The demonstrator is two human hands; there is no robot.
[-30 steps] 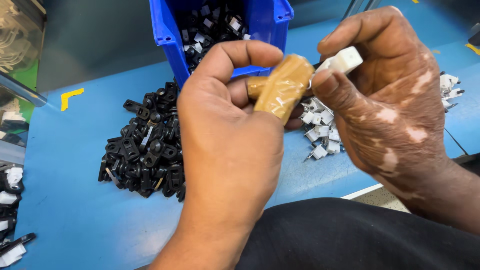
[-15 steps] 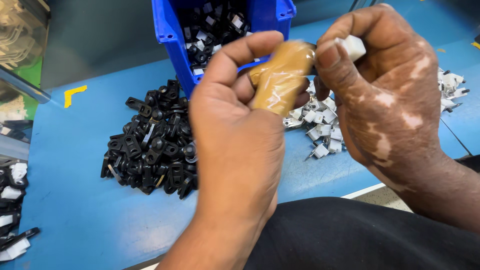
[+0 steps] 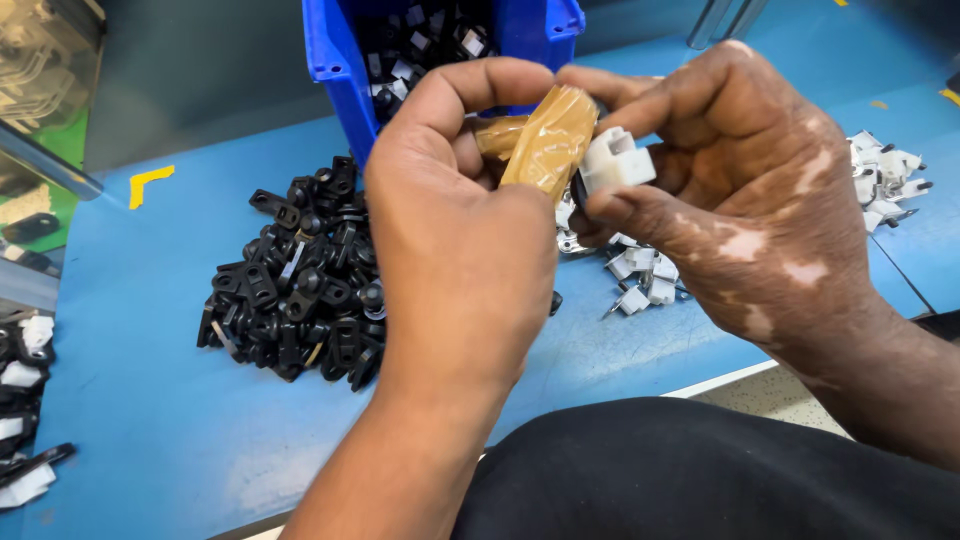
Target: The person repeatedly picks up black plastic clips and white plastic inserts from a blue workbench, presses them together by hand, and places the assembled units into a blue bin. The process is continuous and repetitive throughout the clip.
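Head view: right hand point(image 3: 740, 200) pinching white connector point(image 3: 616, 162)

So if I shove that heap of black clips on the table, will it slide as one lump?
Probably not. The black clips lie loose and tangled, so the heap would likely spread and shed pieces. They look like small, light, stiff plastic, and the blue table looks smooth, so strays may skid.

White plastic connector point(image 3: 617, 160), pinched upright
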